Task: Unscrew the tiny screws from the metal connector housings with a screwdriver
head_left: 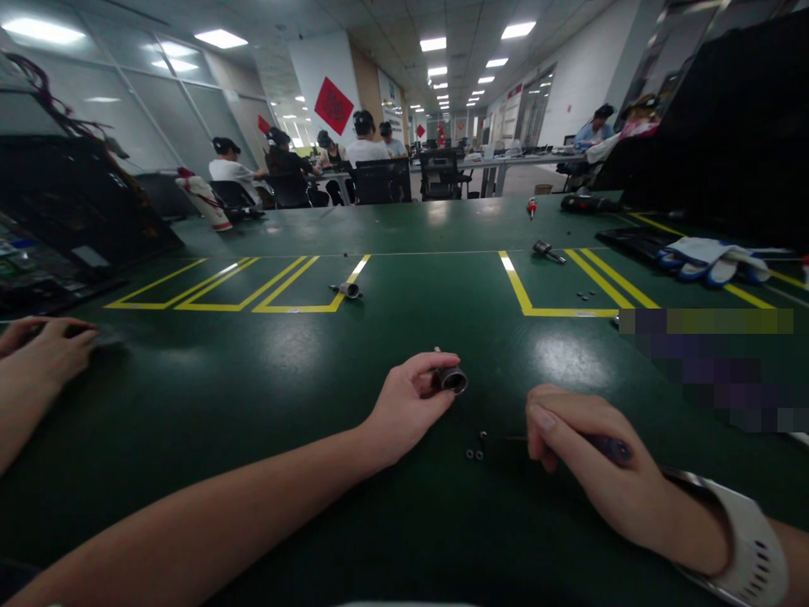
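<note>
Near the middle of the green table (316, 472), my left hand (404, 405) is closed around a hollow metal cylinder (453, 381) with a thin shaft. Its round open end faces me. My right hand (585, 430) grips a screwdriver (613, 450) with a dark purple handle, and its thin shank points left. A tiny dark part (484, 435) sits at or beside the screwdriver's tip; whether they touch I cannot tell. Close by lie small ring-like metal pieces (474, 454). Both hands are apart from each other.
Another person's hand (54, 350) rests at the left edge. Farther back are two metal shaft parts, one left (347, 290) and one right (547, 251), tiny pieces (585, 295), white-blue gloves (711, 260), a red-handled tool (532, 207) and yellow tape (569, 313).
</note>
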`<state>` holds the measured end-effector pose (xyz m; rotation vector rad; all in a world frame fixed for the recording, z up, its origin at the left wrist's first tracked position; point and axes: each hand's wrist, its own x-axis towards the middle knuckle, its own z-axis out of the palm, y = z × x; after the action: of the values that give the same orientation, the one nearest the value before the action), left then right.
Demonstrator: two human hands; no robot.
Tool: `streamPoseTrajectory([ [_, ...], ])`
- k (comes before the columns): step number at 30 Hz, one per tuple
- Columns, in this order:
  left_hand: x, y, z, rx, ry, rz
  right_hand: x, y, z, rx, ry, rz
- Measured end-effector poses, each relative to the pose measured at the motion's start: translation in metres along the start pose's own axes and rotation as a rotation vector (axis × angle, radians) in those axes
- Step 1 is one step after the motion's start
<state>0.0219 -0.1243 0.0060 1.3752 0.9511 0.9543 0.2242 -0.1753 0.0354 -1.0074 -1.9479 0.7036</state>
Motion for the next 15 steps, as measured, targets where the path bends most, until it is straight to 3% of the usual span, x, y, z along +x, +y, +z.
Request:
streamPoseTrajectory([
  [3, 0.0, 0.0, 0.001, 0.005, 0.012, 0.005, 0.001, 0.003, 0.002, 0.028, 0.024, 0.09],
  [9, -0.001, 0.002, -0.001, 0.013, -0.02, -0.012, 0.007, 0.016, 0.003, 0.28, 0.096, 0.437],
  [15, -0.002, 0.002, -0.002, 0.018, -0.033, -0.013, 0.014, 0.021, 0.001, 0.325, 0.12, 0.533],
])
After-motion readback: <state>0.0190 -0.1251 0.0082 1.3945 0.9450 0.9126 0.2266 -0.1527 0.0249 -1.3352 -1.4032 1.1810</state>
